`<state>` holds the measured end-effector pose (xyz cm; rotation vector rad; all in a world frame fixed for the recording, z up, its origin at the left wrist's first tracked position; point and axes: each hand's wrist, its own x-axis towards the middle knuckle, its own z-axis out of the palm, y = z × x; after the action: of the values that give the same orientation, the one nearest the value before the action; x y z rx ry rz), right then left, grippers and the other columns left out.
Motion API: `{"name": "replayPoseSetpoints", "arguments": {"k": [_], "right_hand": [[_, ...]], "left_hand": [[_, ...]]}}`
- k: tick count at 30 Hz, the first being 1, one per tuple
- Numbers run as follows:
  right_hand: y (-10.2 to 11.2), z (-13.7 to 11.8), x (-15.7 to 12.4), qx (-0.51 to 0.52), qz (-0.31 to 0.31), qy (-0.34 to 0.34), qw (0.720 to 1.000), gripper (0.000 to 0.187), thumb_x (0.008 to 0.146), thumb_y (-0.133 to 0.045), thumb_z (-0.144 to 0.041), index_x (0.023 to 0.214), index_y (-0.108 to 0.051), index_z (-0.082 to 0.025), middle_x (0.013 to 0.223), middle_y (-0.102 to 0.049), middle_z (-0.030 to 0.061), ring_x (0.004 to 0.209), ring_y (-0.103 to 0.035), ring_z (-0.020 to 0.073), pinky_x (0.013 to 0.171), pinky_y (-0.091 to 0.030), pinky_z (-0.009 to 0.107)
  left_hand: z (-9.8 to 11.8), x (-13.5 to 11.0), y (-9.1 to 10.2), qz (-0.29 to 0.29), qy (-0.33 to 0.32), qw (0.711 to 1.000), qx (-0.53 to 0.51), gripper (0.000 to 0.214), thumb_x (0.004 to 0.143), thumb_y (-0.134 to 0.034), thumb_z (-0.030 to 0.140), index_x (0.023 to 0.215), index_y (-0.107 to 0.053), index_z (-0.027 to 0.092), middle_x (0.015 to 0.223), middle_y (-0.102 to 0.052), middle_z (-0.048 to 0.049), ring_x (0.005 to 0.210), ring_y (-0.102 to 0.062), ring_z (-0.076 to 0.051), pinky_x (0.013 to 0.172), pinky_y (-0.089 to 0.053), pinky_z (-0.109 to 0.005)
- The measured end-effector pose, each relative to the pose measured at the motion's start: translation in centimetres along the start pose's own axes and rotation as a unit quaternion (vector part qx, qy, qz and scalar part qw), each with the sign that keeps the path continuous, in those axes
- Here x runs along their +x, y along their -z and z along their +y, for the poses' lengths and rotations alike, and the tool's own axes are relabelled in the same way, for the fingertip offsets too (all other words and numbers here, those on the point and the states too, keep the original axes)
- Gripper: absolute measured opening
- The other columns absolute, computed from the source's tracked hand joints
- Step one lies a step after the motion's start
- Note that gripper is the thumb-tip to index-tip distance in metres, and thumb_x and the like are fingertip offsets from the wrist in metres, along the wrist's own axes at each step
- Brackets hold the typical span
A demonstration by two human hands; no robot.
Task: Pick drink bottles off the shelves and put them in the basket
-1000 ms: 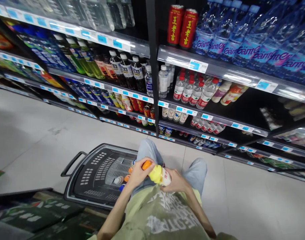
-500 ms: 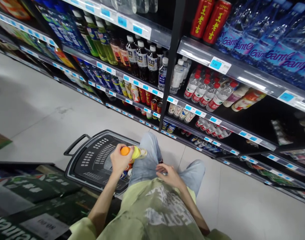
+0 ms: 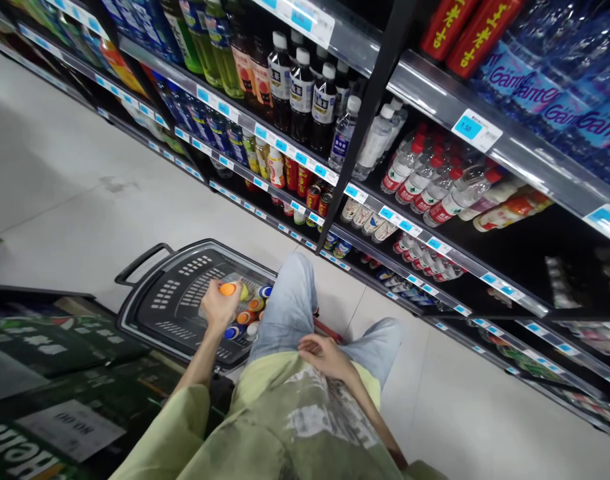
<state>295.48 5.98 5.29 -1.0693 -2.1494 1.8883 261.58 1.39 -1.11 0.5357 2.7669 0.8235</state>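
My left hand (image 3: 219, 307) is closed round an orange-capped bottle (image 3: 228, 289), held over the black shopping basket (image 3: 155, 293); the hand covers most of its body. Beside it in the basket stand several bottles (image 3: 245, 317) with orange, blue and white caps. My right hand (image 3: 327, 357) hangs in front of my shirt between my knees, its fingers loosely bent with nothing visible in them.
Drink shelves (image 3: 365, 230) run across the front, filled with bottles and cans. Dark green cartons (image 3: 45, 373) are stacked at the left, close to the basket. My knees (image 3: 287, 293) border the basket's right side. Pale floor tiles (image 3: 85, 193) lie between basket and shelves.
My left hand has moved left and down with the orange-capped bottle, away from my knee and over the basket. The bottles in the basket now show more. My right hand stays near my lap.
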Motion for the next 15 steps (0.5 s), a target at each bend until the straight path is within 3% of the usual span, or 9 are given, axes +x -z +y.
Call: {"name": "replayPoseSetpoints", "arguments": {"k": [4, 8, 12, 15], "right_hand": [[0.5, 0.2, 0.4, -0.003, 0.0, -0.017, 1.0, 0.03, 0.092, -0.072, -0.04, 0.117, -0.075, -0.022, 0.111, -0.083, 0.007, 0.101, -0.079, 0.0253, 0.091, -0.062, 0.04], [0.9, 0.8, 0.8, -0.016, 0.007, -0.027, 0.999, 0.031, 0.093, -0.072, -0.04, 0.118, -0.074, -0.023, 0.111, -0.082, 0.0063, 0.101, -0.079, 0.0247, 0.091, -0.062, 0.039], [1.2, 1.2, 1.1, -0.026, 0.011, -0.036, 0.999, 0.031, 0.093, -0.071, -0.04, 0.119, -0.073, -0.023, 0.111, -0.082, 0.0057, 0.1, -0.079, 0.0242, 0.088, -0.062, 0.038], [1.1, 1.5, 1.4, -0.019, 0.01, -0.049, 0.999, 0.031, 0.093, -0.071, -0.04, 0.119, -0.074, -0.024, 0.111, -0.082, 0.0055, 0.099, -0.079, 0.0239, 0.087, -0.062, 0.037]], "left_hand": [[-2.9, 0.1, -3.2, -0.075, 0.017, 0.996, 0.047, 0.047, 0.087, -0.056, 0.061, 0.107, -0.059, 0.019, 0.096, -0.073, -0.0157, 0.098, -0.071, -0.04, 0.084, -0.054, -0.044], [-5.1, -0.7, -6.2, -0.155, -0.007, 0.984, 0.088, 0.047, 0.088, -0.053, 0.058, 0.11, -0.059, 0.016, 0.1, -0.074, -0.0183, 0.098, -0.071, -0.038, 0.079, -0.053, -0.04], [-6.4, -2.0, -8.8, -0.225, -0.046, 0.965, 0.125, 0.043, 0.091, -0.049, 0.055, 0.109, -0.058, 0.017, 0.101, -0.075, -0.0184, 0.097, -0.072, -0.035, 0.077, -0.05, -0.036], [-6.4, -2.6, -10.3, -0.239, -0.066, 0.96, 0.129, 0.04, 0.093, -0.048, 0.051, 0.109, -0.058, 0.016, 0.101, -0.075, -0.0185, 0.097, -0.072, -0.034, 0.077, -0.049, -0.034]]}}
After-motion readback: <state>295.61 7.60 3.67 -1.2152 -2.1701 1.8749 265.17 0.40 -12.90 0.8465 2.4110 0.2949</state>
